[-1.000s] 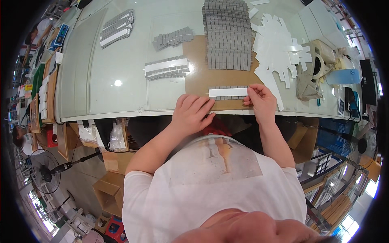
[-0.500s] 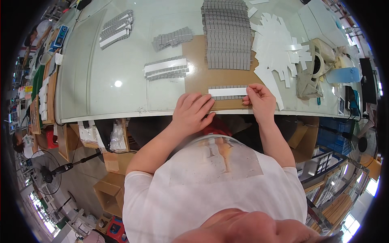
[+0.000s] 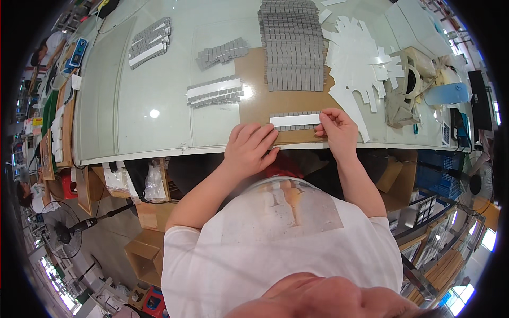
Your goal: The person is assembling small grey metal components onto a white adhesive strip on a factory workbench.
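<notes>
A white strip (image 3: 294, 121) lies lengthwise over a row of small grey squares (image 3: 298, 127) close to the table's near edge. Grey squares show along both long sides of the strip. My left hand (image 3: 248, 149) rests with stretched fingers, their tips touching the left end; the thumb stands apart. At the other end, my right hand (image 3: 339, 132) pinches the strip between thumb and forefinger, with its other fingers curled. Under the piece is a brown board (image 3: 254, 108). Just beyond it a large stack of grey square-patterned strips (image 3: 293, 66) stands in overlapping rows.
White strips (image 3: 350, 55) lie heaped right of the stack. Further right stand a tape dispenser (image 3: 405, 98) and a blue bottle (image 3: 447, 94). Left of the board are smaller grey bundles (image 3: 222, 53), some with white strips (image 3: 214, 90). A fan (image 3: 63, 233) stands at lower left.
The view has shifted a little, so the table's things sit slightly further left. Both hands keep nearly the same places on the piece.
</notes>
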Demonstrator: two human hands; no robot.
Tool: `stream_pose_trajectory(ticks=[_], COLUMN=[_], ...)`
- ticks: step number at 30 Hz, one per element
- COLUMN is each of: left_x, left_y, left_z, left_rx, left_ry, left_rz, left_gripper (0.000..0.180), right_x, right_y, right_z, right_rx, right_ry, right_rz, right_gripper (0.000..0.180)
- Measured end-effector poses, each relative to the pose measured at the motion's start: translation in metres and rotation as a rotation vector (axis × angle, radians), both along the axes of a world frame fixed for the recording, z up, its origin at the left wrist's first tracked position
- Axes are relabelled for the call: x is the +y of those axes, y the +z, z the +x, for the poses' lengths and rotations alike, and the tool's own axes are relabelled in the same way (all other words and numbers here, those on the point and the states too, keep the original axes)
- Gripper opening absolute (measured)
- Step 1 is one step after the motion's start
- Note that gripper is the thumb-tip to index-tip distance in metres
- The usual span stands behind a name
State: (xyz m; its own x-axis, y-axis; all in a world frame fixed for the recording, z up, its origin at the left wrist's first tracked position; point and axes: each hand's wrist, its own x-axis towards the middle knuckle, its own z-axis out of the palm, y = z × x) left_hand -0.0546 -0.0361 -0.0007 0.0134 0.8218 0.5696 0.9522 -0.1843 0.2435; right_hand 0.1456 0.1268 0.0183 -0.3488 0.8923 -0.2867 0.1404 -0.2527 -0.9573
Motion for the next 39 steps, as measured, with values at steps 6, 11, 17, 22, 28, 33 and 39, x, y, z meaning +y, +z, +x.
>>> stream_pose_trajectory(ticks=[6, 11, 17, 22, 28, 33, 39], left_x=[0.000, 0.001, 0.002, 0.001, 0.002, 0.003, 0.001], left_y=[0.001, 0.002, 0.004, 0.001, -0.001, -0.002, 0.000], left_z=[0.001, 0.001, 0.003, 0.002, 0.003, 0.005, 0.007], left_rx=[0.009, 0.002, 0.004, 0.015, 0.039, 0.062, 0.029], left_ry=[0.004, -0.002, 0.001, 0.007, 0.023, 0.030, -0.020], left_rz=[-0.001, 0.013, 0.003, 0.008, 0.027, 0.041, 0.082], left_gripper=[0.041, 0.040, 0.038, 0.038, 0.037, 0.037, 0.042], right_x=[0.000, 0.000, -0.002, -0.008, 0.025, 0.124, 0.187], right_y=[0.000, 0.000, 0.002, 0.002, 0.004, 0.026, 0.039], right_z=[0.000, 0.000, 0.010, 0.038, 0.096, 0.163, 0.192], right_rx=[-0.002, -0.007, 0.002, -0.056, -0.410, -0.761, -0.310], right_ry=[0.006, 0.004, -0.047, -0.124, -0.291, -0.623, -0.343], right_rz=[0.003, 0.011, -0.007, 0.156, 1.014, 1.383, 0.231], right_gripper=[0.014, 0.015, 0.018, 0.021, 0.017, 0.026, 0.032])
